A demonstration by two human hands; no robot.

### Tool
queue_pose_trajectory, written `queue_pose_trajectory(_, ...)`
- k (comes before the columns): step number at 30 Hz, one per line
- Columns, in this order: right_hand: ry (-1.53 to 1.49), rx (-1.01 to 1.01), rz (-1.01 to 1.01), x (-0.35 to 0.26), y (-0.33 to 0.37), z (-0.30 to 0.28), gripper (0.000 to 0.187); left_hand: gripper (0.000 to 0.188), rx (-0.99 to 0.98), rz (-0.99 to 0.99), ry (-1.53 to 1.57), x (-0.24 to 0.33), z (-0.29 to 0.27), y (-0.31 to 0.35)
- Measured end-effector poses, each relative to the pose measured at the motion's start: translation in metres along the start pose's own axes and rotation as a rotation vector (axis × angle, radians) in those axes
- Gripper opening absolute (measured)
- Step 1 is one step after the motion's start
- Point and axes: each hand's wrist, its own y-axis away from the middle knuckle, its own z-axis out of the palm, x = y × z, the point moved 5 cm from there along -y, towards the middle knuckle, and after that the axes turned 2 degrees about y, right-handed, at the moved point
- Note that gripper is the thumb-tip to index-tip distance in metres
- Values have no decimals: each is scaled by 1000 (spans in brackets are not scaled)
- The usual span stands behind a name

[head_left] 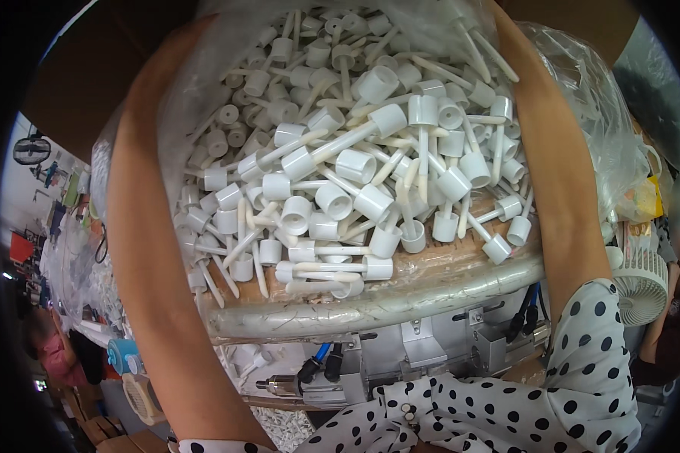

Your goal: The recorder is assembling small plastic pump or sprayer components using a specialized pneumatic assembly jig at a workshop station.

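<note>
Both my arms reach away from me, the left forearm on one side and the right forearm on the other. Between them lies a big heap of white applicator caps, each a short glossy cylinder with a thin wand and a cream-coloured tip. A clear plastic bag lies around the far part of the heap. My hands are past the upper edge, at the bag's far end, so neither my fingers nor anything in them shows. The nearest caps rest loose on a brown tabletop.
A rounded, plastic-wrapped rim borders the tabletop. Below it sit metal fixtures with blue and black air hoses. A white handheld fan is at the right, more clear plastic behind it. At far left, another person in pink sits.
</note>
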Motion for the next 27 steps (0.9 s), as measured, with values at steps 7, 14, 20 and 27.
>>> queue_pose_trajectory(7,-36,47,30,16,4,-5,35,55,-355,-53,120,-2,-1,2)
queue_pose_trajectory(14,-513,282,3,-23,30,-84,34,52,96,105,-296,25,0,26)
queue_pose_trajectory(20,-268,11,161,-109,93,-115,25,54,255,270,-85,69,-12,76)
queue_pose_trajectory(27,320,125,144,-125,123,-77,27,32,416,719,-314,137,14,181)
